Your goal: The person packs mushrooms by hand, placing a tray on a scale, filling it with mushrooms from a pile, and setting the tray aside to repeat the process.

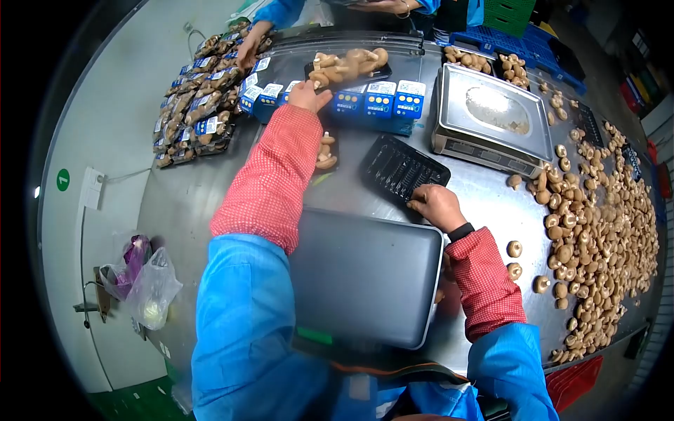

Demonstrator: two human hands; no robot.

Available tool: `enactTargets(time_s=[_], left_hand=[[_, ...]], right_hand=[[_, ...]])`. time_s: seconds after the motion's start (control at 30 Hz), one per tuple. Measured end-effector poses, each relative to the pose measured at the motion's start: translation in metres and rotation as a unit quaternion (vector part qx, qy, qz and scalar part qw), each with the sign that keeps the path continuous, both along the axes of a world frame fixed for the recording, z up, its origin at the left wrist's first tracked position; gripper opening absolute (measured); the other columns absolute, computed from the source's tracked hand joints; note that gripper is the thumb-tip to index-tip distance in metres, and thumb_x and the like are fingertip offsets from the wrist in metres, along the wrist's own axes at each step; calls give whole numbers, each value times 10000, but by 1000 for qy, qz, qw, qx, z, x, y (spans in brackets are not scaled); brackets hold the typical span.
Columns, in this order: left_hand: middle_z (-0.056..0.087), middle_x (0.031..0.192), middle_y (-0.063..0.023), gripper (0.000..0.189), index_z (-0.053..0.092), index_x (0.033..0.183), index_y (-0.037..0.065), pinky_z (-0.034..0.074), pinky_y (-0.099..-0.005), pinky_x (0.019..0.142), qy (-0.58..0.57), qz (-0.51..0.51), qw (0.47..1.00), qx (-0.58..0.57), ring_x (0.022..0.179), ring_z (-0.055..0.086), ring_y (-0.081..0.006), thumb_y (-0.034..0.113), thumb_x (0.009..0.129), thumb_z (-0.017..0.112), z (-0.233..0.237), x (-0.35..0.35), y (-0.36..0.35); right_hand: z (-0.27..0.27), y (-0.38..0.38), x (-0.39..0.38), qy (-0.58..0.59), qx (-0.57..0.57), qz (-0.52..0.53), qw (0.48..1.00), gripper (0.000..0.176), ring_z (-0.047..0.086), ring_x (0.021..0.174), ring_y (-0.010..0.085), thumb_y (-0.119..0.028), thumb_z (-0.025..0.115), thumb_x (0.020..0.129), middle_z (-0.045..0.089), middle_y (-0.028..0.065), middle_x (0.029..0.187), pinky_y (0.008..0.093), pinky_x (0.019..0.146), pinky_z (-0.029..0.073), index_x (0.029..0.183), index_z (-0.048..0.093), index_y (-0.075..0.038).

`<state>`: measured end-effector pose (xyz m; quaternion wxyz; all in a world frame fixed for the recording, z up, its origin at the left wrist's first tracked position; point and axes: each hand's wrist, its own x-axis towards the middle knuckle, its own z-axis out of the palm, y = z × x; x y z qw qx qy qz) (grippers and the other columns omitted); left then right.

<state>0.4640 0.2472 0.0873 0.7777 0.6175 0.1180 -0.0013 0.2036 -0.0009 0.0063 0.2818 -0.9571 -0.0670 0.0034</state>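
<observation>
My left hand (307, 97) reaches forward, thumb apart from the fingers, its fingertips right at the near left corner of a black tray piled with shiitake mushrooms (351, 67). A row of blue printed labels (379, 102) hangs just to the right of this hand. My right hand (437, 205) pinches the near right corner of an empty black plastic tray (401, 168), which lies tilted on the metal table. More mushrooms (326, 151) show beside my left forearm, partly hidden by the sleeve. A dark grey flat-topped box (361, 274) sits between my arms.
A metal-topped scale (495, 116) stands at the back right. Loose mushrooms (604, 231) heap along the right side of the table (484, 203). Wrapped mushroom packs (200, 105) are stacked at the left, where another person's hand (251, 49) rests. Plastic bags (151, 288) hang at the left wall.
</observation>
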Motion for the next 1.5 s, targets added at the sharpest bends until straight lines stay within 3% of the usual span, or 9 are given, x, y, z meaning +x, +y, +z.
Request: enactTargets(time_s=[0.17, 0.3, 0.57, 0.7, 0.87, 1.07, 1.13, 1.2, 1.5], left_hand=[[589, 1083, -151, 495, 391, 1403, 5, 543, -311, 530, -121, 61, 976, 170, 726, 639, -194, 212, 975, 531, -10, -40, -13], [629, 996, -36, 421, 476, 1355, 83, 467, -252, 609, -77, -142, 978, 130, 807, 606, -121, 290, 995, 544, -9, -117, -12], [520, 1330, -117, 698, 317, 1474, 188, 523, -418, 901, 93, -405, 909, -21, 1162, 566, -260, 664, 966, 366, 36, -256, -62], [611, 1184, -87, 520, 416, 1415, 145, 535, -335, 781, 70, -427, 901, 26, 996, 636, -201, 208, 938, 613, 28, -303, -123], [657, 1038, -75, 369, 562, 1251, -5, 538, -278, 765, 46, -579, 809, 91, 895, 646, -159, 78, 898, 632, -24, -361, -192], [609, 1182, -93, 497, 520, 1359, 57, 440, -335, 991, 17, -775, 612, 157, 1114, 563, -192, 217, 913, 672, -26, -450, -299], [530, 1313, -149, 690, 412, 1442, 108, 429, -362, 1029, -61, -721, 659, 204, 1215, 511, -243, 294, 862, 737, -57, -442, -330], [435, 1412, -196, 883, 319, 1491, 116, 405, -392, 1061, -58, -666, 704, 242, 1293, 453, -283, 350, 790, 803, -62, -423, -364], [288, 1509, -284, 1347, 61, 1540, 14, 297, -414, 1150, -177, -590, 696, 369, 1417, 296, -361, 430, 589, 920, -148, -320, -480]], right_hand=[[-3, 1, 2, -6, -20, 7, 1000, 154, 661, 875, 302, -203, 699, 794, 683, 117, 869, 407, 758, 529, 882, 713, -77], [-9, -1, -7, -117, 2, -16, 993, 137, 648, 863, 323, -184, 687, 799, 665, 119, 842, 409, 750, 530, 839, 679, -53], [91, -13, -137, -297, 18, -117, 948, 92, 561, 704, 326, -79, 624, 759, 531, 118, 716, 430, 618, 470, 738, 543, -41], [87, -10, -227, -282, -74, -81, 953, 169, 542, 733, 255, -88, 676, 695, 518, 79, 763, 363, 630, 439, 795, 543, -55], [94, -60, -320, -197, -54, -376, 904, 661, 524, 905, 325, -390, 827, 671, 540, 142, 1010, 435, 792, 408, 1171, 565, -46], [28, -157, -428, 4, 480, -428, 766, 463, 589, 1062, 183, -146, 651, 898, 638, 107, 1170, 316, 917, 483, 1315, 527, 13], [11, -191, -468, -8, 390, -593, 704, 463, 582, 1088, 206, -148, 633, 895, 622, 145, 1202, 321, 943, 467, 1305, 524, 36], [-58, -238, -520, -99, 41, -658, 745, 471, 647, 968, 388, -133, 592, 875, 652, 252, 1104, 392, 886, 501, 1310, 508, 27], [-37, -301, -449, -55, -22, -711, 700, 374, 642, 793, 488, -78, 533, 899, 647, 310, 847, 555, 677, 505, 1260, 446, -27]])
